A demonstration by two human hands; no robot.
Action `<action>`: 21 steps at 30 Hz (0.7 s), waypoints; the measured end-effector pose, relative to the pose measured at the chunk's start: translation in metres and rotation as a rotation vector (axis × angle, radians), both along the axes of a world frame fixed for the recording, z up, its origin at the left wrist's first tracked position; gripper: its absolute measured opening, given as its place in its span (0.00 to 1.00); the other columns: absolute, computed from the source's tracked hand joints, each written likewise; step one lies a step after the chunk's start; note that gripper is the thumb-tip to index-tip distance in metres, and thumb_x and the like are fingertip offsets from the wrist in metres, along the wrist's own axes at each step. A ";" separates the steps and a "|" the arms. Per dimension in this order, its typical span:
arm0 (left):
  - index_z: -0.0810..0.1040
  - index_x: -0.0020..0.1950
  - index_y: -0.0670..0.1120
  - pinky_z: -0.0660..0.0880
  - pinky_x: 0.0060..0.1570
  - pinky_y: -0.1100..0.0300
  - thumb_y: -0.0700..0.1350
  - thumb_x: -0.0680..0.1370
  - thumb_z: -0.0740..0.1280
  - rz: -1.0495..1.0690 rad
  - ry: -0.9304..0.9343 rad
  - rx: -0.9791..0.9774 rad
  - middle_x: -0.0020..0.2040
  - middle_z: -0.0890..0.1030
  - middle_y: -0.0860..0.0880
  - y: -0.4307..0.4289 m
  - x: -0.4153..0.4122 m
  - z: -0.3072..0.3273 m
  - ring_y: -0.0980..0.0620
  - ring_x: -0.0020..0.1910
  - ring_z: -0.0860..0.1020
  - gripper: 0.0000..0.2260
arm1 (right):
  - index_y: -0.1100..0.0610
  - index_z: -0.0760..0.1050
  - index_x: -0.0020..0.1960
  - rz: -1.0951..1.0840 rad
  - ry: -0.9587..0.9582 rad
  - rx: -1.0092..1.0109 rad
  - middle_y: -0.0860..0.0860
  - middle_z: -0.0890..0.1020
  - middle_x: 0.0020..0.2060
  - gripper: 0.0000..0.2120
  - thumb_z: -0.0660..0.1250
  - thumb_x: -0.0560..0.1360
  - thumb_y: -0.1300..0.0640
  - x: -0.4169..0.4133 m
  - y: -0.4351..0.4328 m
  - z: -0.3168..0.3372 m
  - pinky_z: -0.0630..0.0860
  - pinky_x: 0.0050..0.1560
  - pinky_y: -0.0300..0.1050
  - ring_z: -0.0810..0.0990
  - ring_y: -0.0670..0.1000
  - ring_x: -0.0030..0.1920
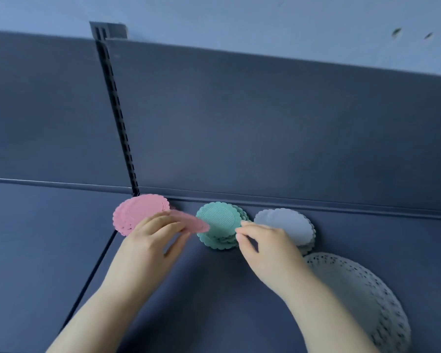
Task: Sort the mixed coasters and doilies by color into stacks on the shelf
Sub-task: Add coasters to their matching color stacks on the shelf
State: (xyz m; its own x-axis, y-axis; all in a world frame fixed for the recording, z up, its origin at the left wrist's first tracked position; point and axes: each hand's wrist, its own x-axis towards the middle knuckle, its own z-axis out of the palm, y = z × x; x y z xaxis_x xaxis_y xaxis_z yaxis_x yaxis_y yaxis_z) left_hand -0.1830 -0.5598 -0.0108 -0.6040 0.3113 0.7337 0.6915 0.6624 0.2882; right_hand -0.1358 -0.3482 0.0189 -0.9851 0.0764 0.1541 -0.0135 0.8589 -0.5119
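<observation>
The left hand (pixel 153 233) pinches one pink coaster (pixel 189 220), blurred, held almost flat with its free edge pointing right toward the green stack (pixel 218 222). Its home, the pink stack (pixel 138 212), lies just up and left of that hand on the shelf (pixel 36 250), so the left is nearer. The coaster is round, with no long axis. The right hand (pixel 265 245) has curled fingertips at the green stack's right rim; whether they grip it is unclear.
</observation>
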 end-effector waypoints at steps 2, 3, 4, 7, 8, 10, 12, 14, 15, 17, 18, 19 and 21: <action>0.83 0.46 0.46 0.65 0.57 0.72 0.47 0.76 0.62 0.001 0.032 -0.020 0.47 0.82 0.54 -0.014 -0.006 0.005 0.57 0.52 0.74 0.11 | 0.54 0.78 0.54 0.014 0.010 -0.032 0.45 0.76 0.63 0.12 0.59 0.78 0.52 -0.002 -0.014 -0.003 0.70 0.59 0.41 0.73 0.46 0.61; 0.83 0.45 0.47 0.65 0.55 0.72 0.47 0.75 0.61 0.004 0.046 -0.031 0.47 0.81 0.54 -0.022 -0.010 0.006 0.58 0.52 0.73 0.10 | 0.51 0.78 0.56 0.024 0.014 -0.041 0.43 0.74 0.64 0.12 0.59 0.78 0.51 -0.004 -0.021 -0.004 0.68 0.61 0.38 0.72 0.44 0.63; 0.82 0.44 0.48 0.66 0.54 0.71 0.47 0.75 0.61 0.013 0.053 -0.049 0.46 0.81 0.54 -0.032 -0.017 0.006 0.59 0.51 0.73 0.10 | 0.49 0.78 0.58 0.034 0.011 -0.044 0.43 0.73 0.65 0.12 0.59 0.78 0.51 -0.005 -0.027 -0.005 0.66 0.62 0.35 0.70 0.42 0.64; 0.82 0.38 0.45 0.73 0.43 0.60 0.46 0.75 0.61 0.080 -0.061 -0.164 0.39 0.80 0.52 -0.063 -0.044 -0.006 0.53 0.46 0.73 0.12 | 0.47 0.76 0.60 0.055 -0.019 -0.035 0.43 0.71 0.67 0.14 0.58 0.78 0.51 -0.010 -0.043 -0.005 0.63 0.64 0.35 0.68 0.41 0.66; 0.80 0.35 0.45 0.74 0.37 0.59 0.45 0.74 0.64 0.113 -0.096 -0.212 0.36 0.79 0.52 -0.072 -0.052 -0.013 0.52 0.43 0.73 0.10 | 0.47 0.76 0.61 0.059 -0.028 -0.027 0.42 0.71 0.67 0.14 0.57 0.78 0.50 -0.012 -0.048 -0.004 0.63 0.64 0.35 0.67 0.41 0.67; 0.79 0.33 0.45 0.74 0.30 0.62 0.38 0.68 0.69 0.143 -0.140 -0.279 0.33 0.78 0.53 -0.082 -0.060 -0.024 0.52 0.39 0.76 0.05 | 0.47 0.75 0.61 0.070 -0.039 -0.012 0.42 0.71 0.67 0.14 0.57 0.79 0.50 -0.016 -0.055 -0.002 0.63 0.64 0.34 0.67 0.40 0.67; 0.81 0.34 0.45 0.74 0.26 0.62 0.37 0.64 0.68 0.152 -0.169 -0.241 0.34 0.80 0.51 -0.084 -0.061 -0.032 0.54 0.37 0.76 0.04 | 0.47 0.75 0.62 0.076 -0.047 -0.005 0.42 0.71 0.67 0.14 0.57 0.79 0.50 -0.019 -0.060 -0.001 0.63 0.63 0.35 0.67 0.41 0.67; 0.82 0.37 0.46 0.74 0.22 0.62 0.36 0.61 0.69 0.157 -0.147 -0.223 0.36 0.81 0.50 -0.084 -0.061 -0.036 0.54 0.37 0.77 0.08 | 0.46 0.75 0.61 0.075 -0.046 0.004 0.42 0.71 0.67 0.14 0.57 0.79 0.50 -0.022 -0.065 -0.001 0.63 0.63 0.35 0.67 0.41 0.66; 0.82 0.38 0.47 0.74 0.21 0.62 0.33 0.60 0.71 0.150 -0.159 -0.227 0.37 0.81 0.50 -0.084 -0.061 -0.038 0.54 0.38 0.76 0.12 | 0.46 0.75 0.61 0.076 -0.042 0.008 0.42 0.71 0.67 0.14 0.57 0.78 0.50 -0.024 -0.068 -0.002 0.63 0.62 0.34 0.67 0.40 0.66; 0.81 0.41 0.47 0.73 0.20 0.62 0.29 0.54 0.77 0.147 -0.177 -0.252 0.38 0.81 0.50 -0.085 -0.062 -0.040 0.55 0.41 0.72 0.21 | 0.47 0.76 0.60 0.088 -0.042 0.011 0.42 0.72 0.66 0.13 0.57 0.78 0.50 -0.026 -0.075 -0.004 0.62 0.61 0.32 0.67 0.40 0.66; 0.80 0.43 0.47 0.74 0.20 0.62 0.30 0.54 0.78 0.143 -0.176 -0.260 0.40 0.80 0.51 -0.084 -0.061 -0.041 0.55 0.42 0.71 0.23 | 0.48 0.76 0.60 0.098 -0.043 0.009 0.42 0.72 0.66 0.13 0.58 0.78 0.51 -0.026 -0.078 -0.006 0.62 0.61 0.32 0.68 0.40 0.66; 0.78 0.45 0.49 0.75 0.21 0.62 0.32 0.57 0.78 0.139 -0.176 -0.269 0.42 0.79 0.52 -0.082 -0.059 -0.040 0.54 0.43 0.72 0.22 | 0.48 0.76 0.60 0.110 -0.043 0.008 0.43 0.72 0.66 0.13 0.58 0.78 0.51 -0.026 -0.080 -0.007 0.62 0.62 0.32 0.68 0.40 0.66; 0.77 0.48 0.52 0.76 0.25 0.62 0.41 0.65 0.74 0.169 -0.140 -0.301 0.45 0.78 0.55 -0.081 -0.052 -0.036 0.55 0.45 0.72 0.15 | 0.48 0.76 0.60 0.129 -0.046 0.014 0.42 0.72 0.66 0.13 0.58 0.78 0.51 -0.026 -0.086 -0.010 0.62 0.63 0.32 0.68 0.39 0.66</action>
